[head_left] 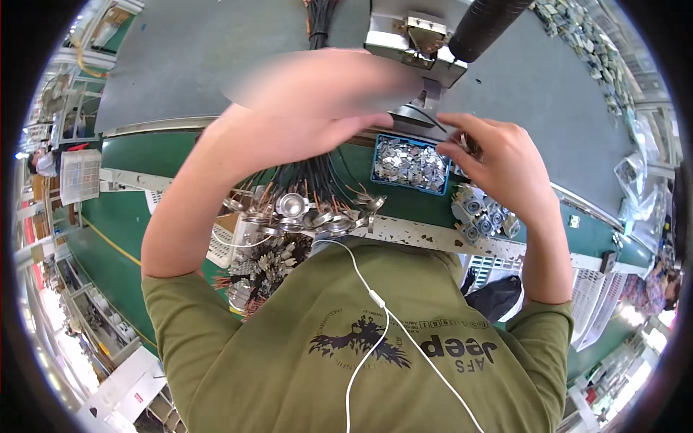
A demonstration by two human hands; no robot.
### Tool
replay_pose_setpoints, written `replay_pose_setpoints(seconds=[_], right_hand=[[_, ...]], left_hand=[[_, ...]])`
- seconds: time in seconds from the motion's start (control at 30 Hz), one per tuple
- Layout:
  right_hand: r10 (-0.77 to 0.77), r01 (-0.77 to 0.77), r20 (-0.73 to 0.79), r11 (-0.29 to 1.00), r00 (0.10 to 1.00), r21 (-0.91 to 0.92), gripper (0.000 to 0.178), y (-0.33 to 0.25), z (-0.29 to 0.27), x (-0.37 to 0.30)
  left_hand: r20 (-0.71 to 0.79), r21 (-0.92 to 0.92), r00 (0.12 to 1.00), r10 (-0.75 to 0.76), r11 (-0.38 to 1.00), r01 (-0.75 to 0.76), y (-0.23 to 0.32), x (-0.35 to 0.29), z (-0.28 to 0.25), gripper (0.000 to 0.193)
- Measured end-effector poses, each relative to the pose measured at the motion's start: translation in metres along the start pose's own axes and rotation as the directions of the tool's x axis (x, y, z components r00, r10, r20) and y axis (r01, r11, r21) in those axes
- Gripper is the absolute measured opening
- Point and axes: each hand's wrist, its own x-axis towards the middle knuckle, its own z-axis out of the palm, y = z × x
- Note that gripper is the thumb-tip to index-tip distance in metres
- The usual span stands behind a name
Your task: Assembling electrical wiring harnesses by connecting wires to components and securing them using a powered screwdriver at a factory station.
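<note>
From where I stand, the left hand [325, 94] reaches over to the small metal press [426, 36] on the grey worktop [180, 65]; its fingers are blurred, so I can't tell whether they grip anything. The right hand [505, 162] is curled, its fingers closed round a shiny metal piece [471, 144], thumb and forefinger tips a little apart. A dark wire [427, 117] slants between the two hands, its end by those tips. Just below it sits a blue tray [408, 188] of small metal parts [411, 163], and to its left hang black wires [310, 177] with coppery ends, near round metal cups [292, 205]
</note>
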Motion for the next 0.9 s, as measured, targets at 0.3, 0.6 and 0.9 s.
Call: replay_pose_setpoints(seconds=[0.3,0.6,0.9], right_hand=[[0.183,-0.105,-0.049,0.743,0.982,0.661,0.036,0.006,0.013,-0.003],[0.015,-0.082,0.084,0.435,0.996,0.897,0.039,0.035,0.032,0.008],[0.119,-0.095,0.050,0.416,0.992,0.904,0.040,0.025,0.035,0.009]], left_hand=[[0.056,-0.072,0.991,0.119,0.991,-0.115,-0.030,0.015,0.039,0.020],[0.053,-0.038,0.991,0.121,0.992,-0.119,-0.031,0.022,0.042,0.014],[0.010,0.000,0.992,0.125,0.992,-0.125,-0.030,0.022,0.042,0.016]])
